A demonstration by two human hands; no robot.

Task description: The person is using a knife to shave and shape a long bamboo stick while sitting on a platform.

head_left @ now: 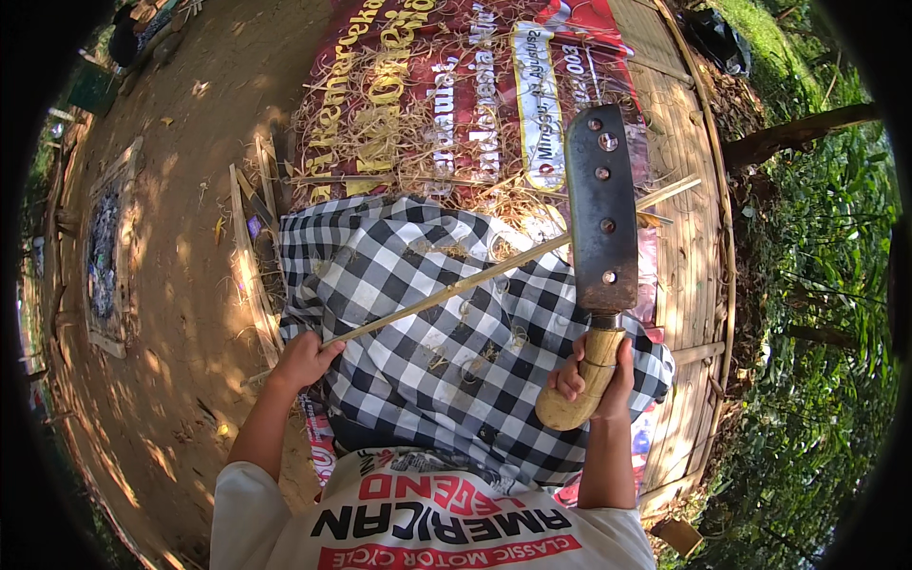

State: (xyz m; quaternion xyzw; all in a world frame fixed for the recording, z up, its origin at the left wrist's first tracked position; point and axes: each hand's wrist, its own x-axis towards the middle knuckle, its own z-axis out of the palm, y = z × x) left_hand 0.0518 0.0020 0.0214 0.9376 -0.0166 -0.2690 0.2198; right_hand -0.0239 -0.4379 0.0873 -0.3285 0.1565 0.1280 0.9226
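My right hand (598, 377) is wrapped round the thick wooden handle of a cleaver (605, 204). Its broad dark blade has a row of holes and points away from me, upright in the picture. My left hand (308, 360) grips the near end of a long thin bamboo strip (456, 288). From there the strip slants up to the right across my lap and passes behind the blade, its far tip showing beyond it. A black-and-white checked cloth (408, 275) covers my legs, with a few shavings on it.
Curly shavings (380, 123) lie thickly over a red printed banner (475, 28) in front of me. The banner rests on a slatted bamboo platform (679, 285). Bare earth (190, 237) lies to the left, with a framed pit (106, 247). Greenery (826, 247) grows on the right.
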